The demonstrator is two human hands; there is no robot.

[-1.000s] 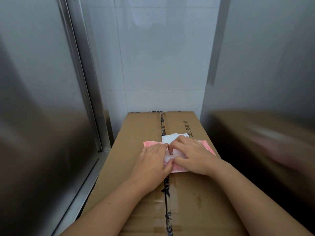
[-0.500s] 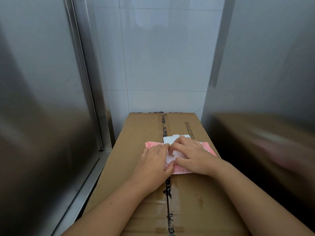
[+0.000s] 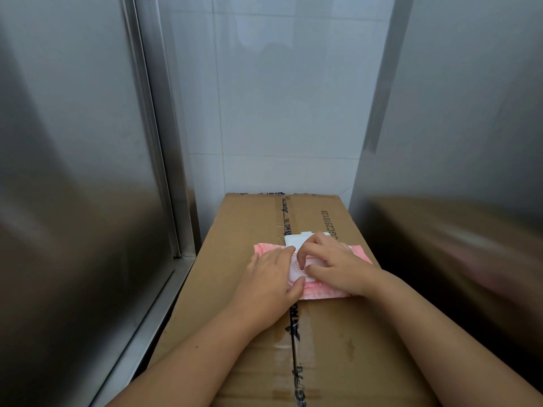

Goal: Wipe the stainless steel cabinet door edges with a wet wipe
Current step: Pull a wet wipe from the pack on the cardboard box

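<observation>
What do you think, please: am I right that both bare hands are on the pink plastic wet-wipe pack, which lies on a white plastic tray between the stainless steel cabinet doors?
Not quite. The head view shows the pink plastic wet-wipe pack lying on a taped brown cardboard box, not a white plastic tray. The rest holds: the left hand and right hand are both on it, between the stainless steel cabinet doors.

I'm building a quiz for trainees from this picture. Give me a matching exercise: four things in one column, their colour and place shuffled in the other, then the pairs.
Things
1. wipe pack
2. cardboard box
3. steel cabinet door
4. tiled wall

Colour and place
A. white, behind the box
B. brown, taped down the middle
C. grey, on the left
D. pink, lying on the box

Pairs: 1-D, 2-B, 3-C, 4-A
</observation>
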